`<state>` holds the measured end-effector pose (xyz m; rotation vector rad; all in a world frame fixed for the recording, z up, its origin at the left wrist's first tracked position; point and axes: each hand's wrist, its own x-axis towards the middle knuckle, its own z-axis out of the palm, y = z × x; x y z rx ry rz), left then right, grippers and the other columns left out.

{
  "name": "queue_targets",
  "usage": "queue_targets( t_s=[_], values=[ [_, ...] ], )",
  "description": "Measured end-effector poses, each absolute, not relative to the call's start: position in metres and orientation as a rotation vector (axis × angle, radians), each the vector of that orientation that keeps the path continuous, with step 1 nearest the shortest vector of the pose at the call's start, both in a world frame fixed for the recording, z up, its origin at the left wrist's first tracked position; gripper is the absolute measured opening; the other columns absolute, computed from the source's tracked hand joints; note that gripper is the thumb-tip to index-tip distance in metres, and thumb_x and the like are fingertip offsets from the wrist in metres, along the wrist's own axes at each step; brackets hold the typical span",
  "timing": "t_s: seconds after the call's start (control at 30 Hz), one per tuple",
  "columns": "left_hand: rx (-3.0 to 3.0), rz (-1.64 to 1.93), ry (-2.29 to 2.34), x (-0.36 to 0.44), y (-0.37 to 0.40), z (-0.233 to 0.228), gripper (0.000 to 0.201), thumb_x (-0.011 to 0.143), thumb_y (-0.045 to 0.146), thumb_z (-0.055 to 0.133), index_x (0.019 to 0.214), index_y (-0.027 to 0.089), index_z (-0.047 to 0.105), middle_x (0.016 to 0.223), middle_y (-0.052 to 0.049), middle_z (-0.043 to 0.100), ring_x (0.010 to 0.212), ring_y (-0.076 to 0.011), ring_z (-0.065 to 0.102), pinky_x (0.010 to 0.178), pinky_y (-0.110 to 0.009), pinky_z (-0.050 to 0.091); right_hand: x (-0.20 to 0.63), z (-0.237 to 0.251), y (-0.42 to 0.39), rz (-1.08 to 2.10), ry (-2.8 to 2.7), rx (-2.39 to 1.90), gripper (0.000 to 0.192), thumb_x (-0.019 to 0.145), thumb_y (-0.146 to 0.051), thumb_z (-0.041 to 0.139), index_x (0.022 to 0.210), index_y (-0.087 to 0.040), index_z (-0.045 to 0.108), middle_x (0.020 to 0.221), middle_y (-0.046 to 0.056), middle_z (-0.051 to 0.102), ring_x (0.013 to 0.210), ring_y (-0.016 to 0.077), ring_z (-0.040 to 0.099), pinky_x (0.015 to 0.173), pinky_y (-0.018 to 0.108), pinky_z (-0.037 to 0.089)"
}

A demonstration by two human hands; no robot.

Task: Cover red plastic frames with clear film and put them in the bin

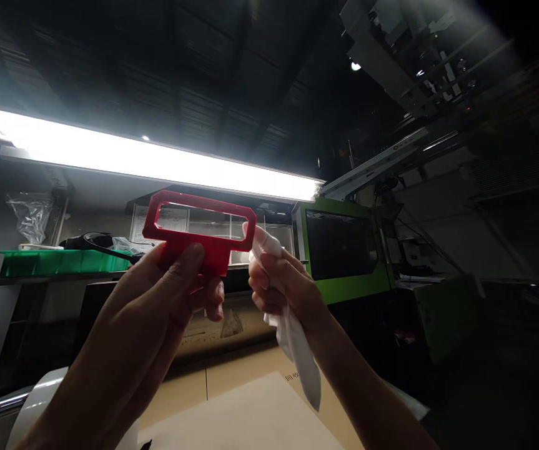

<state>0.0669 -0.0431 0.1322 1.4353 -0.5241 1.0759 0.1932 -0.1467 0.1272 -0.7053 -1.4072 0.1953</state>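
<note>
Wiping is the step in hand, judging by how the two hands are meeting at the red plastic handle (198,228). The left hand (170,287) is holding the piece up at eye level under the long ceiling light (147,159), its grip pinching the stubby lower tab between thumb and curled fingers, so the open rectangular loop is standing clear above. The right hand (281,284) is closing around a white cloth (297,350), with a cloth-covered fingertip pressing against the loop's right end (the rest of the cloth is hanging loose below the wrist). Both hands are well above the pale tabletop (250,412).

Behind them, a green tray (63,261) is sitting on a shelf at the left, and a green machine (344,250) is standing at the right.

As a judgement, the coming move is calling for a steady pinch on the tab while the covered finger is travelling along the rim, with the piece turned to bring unwiped edges toward the cloth.
</note>
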Motion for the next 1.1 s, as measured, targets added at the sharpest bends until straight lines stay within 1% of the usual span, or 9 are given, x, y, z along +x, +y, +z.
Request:
queue_targets(
  t_s=[0.1, 0.2, 0.27, 0.43, 0.6, 0.73, 0.83, 0.97, 1.1],
  values=[
    [1.451, 1.057, -0.491, 0.067, -0.044, 0.130, 0.011, 0.079, 0.027, 0.063, 0.084, 0.019, 0.067, 0.058, 0.001, 0.061, 0.050, -0.0106, 0.054, 0.044, -0.017, 0.049, 0.188, 0.129, -0.141, 0.394, -1.488, -0.578, 0.029, 0.086, -0.024, 0.048, 0.114, -0.024, 0.057, 0.058, -0.009, 0.044, 0.037, 0.0022, 0.022, 0.032, 0.015, 0.018],
    [1.457, 1.027, -0.496, 0.067, -0.045, 0.130, 0.013, 0.080, 0.030, 0.062, 0.086, 0.021, 0.068, 0.058, 0.002, 0.061, 0.050, -0.0098, 0.054, 0.045, -0.016, 0.048, 0.186, 0.132, -0.138, 0.509, -1.562, -0.490, 0.029, 0.085, -0.021, 0.045, 0.111, -0.022, 0.058, 0.055, -0.009, 0.044, 0.036, 0.0028, 0.021, 0.030, 0.015, 0.018],
    [1.444, 1.015, -0.498, 0.067, -0.045, 0.130, 0.014, 0.078, 0.031, 0.063, 0.087, 0.022, 0.068, 0.058, 0.002, 0.060, 0.049, -0.0099, 0.053, 0.043, -0.016, 0.048, 0.186, 0.133, -0.137, 0.553, -1.580, -0.463, 0.032, 0.084, -0.020, 0.043, 0.112, -0.021, 0.058, 0.054, -0.008, 0.044, 0.036, 0.0032, 0.021, 0.030, 0.014, 0.018],
    [1.452, 1.035, -0.502, 0.065, -0.045, 0.131, 0.012, 0.075, 0.033, 0.066, 0.077, 0.021, 0.068, 0.059, 0.001, 0.061, 0.048, -0.0104, 0.053, 0.041, -0.017, 0.047, 0.187, 0.136, -0.136, 0.611, -1.628, -0.437, 0.034, 0.084, -0.019, 0.043, 0.115, -0.022, 0.056, 0.050, -0.009, 0.041, 0.036, 0.0044, 0.018, 0.031, 0.014, 0.017],
    [1.469, 1.054, -0.493, 0.066, -0.045, 0.128, 0.014, 0.076, 0.034, 0.065, 0.077, 0.021, 0.069, 0.060, 0.001, 0.062, 0.048, -0.0106, 0.055, 0.042, -0.017, 0.049, 0.189, 0.135, -0.133, 0.677, -1.669, -0.357, 0.035, 0.083, -0.018, 0.039, 0.114, -0.023, 0.056, 0.047, -0.009, 0.037, 0.035, 0.0054, 0.015, 0.031, 0.015, 0.017],
    [1.466, 1.038, -0.494, 0.067, -0.043, 0.127, 0.016, 0.076, 0.036, 0.064, 0.073, 0.020, 0.068, 0.058, 0.001, 0.061, 0.047, -0.0107, 0.054, 0.041, -0.018, 0.048, 0.187, 0.131, -0.128, 0.655, -1.635, -0.234, 0.035, 0.082, -0.017, 0.037, 0.112, -0.024, 0.055, 0.047, -0.010, 0.037, 0.034, 0.0058, 0.015, 0.030, 0.014, 0.017],
    [1.454, 1.042, -0.493, 0.069, -0.041, 0.127, 0.016, 0.075, 0.036, 0.065, 0.071, 0.020, 0.067, 0.056, 0.001, 0.060, 0.046, -0.0105, 0.053, 0.041, -0.018, 0.048, 0.186, 0.128, -0.125, 0.603, -1.576, -0.204, 0.037, 0.082, -0.016, 0.036, 0.114, -0.025, 0.053, 0.049, -0.010, 0.039, 0.035, 0.0061, 0.015, 0.031, 0.014, 0.018],
    [1.456, 1.059, -0.481, 0.070, -0.041, 0.128, 0.014, 0.074, 0.034, 0.066, 0.073, 0.021, 0.067, 0.056, 0.002, 0.060, 0.047, -0.0106, 0.053, 0.042, -0.018, 0.048, 0.187, 0.126, -0.124, 0.572, -1.535, -0.255, 0.038, 0.082, -0.015, 0.036, 0.115, -0.023, 0.053, 0.047, -0.010, 0.038, 0.036, 0.0066, 0.014, 0.031, 0.015, 0.016],
    [1.452, 1.054, -0.481, 0.070, -0.041, 0.129, 0.014, 0.074, 0.034, 0.066, 0.075, 0.021, 0.068, 0.058, 0.002, 0.061, 0.047, -0.0103, 0.054, 0.043, -0.018, 0.048, 0.187, 0.128, -0.125, 0.571, -1.551, -0.356, 0.033, 0.082, -0.017, 0.038, 0.108, -0.018, 0.058, 0.047, -0.009, 0.037, 0.036, 0.0061, 0.015, 0.032, 0.016, 0.015]
  ],
)
